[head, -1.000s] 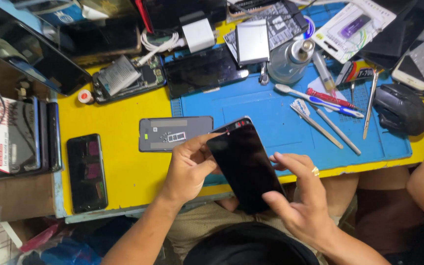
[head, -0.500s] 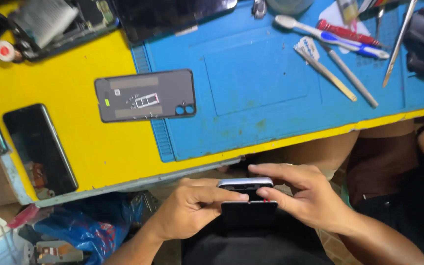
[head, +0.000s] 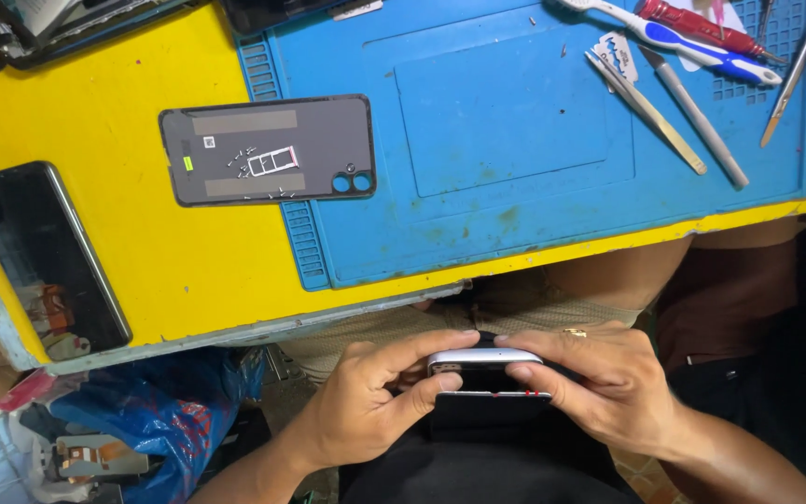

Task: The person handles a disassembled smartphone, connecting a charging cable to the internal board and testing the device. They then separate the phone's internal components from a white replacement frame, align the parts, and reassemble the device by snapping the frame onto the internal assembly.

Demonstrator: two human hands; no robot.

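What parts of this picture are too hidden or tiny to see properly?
Head view, the only one:
- The phone: the left hand and right hand cover its sides, and its lower part blends into the dark lap.
- The tiny screws on the grey back cover: too small to count.
- The tools at top right: cut off by the picture's edge.
- The blue bag: its contents are hidden.

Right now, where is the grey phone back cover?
In the head view, the grey back cover lies upper left, straddling the yellow table and the blue mat.
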